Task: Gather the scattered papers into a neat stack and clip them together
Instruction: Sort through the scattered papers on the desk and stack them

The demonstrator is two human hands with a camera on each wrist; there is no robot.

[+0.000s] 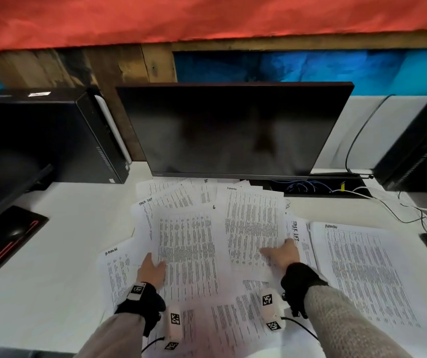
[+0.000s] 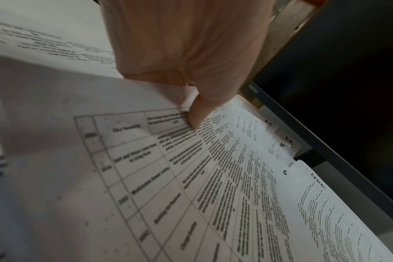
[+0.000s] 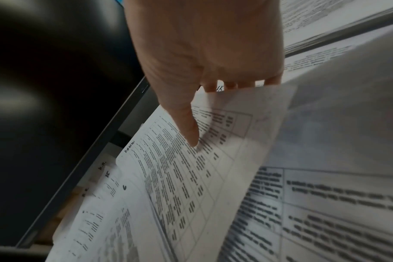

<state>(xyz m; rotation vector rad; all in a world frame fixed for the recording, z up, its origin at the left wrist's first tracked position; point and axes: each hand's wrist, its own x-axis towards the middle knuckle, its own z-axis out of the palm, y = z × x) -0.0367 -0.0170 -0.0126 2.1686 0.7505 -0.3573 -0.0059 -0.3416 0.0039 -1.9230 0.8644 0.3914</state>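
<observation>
Several printed sheets lie fanned and overlapping on the white desk [image 1: 52,267] in front of the monitor. My left hand [image 1: 155,264] pinches the left edge of the sheet marked "6" [image 1: 189,249]. In the left wrist view its thumb [image 2: 195,120] lies on top of that sheet [image 2: 191,177] and the fingers are hidden beneath. My right hand [image 1: 279,251] pinches the lower right of another table sheet [image 1: 251,223]. The right wrist view shows its thumb [image 3: 190,131] on that sheet [image 3: 191,177] and its fingers under the edge. A separate sheet [image 1: 362,267] lies to the right.
A dark monitor [image 1: 233,130] stands just behind the papers. A black computer tower [image 1: 52,135] is at the back left and another [image 1: 422,146] at the right. A cable opening [image 1: 318,187] and loose cables [image 1: 414,210] lie at the back right, a black pad [image 1: 5,241] at the left.
</observation>
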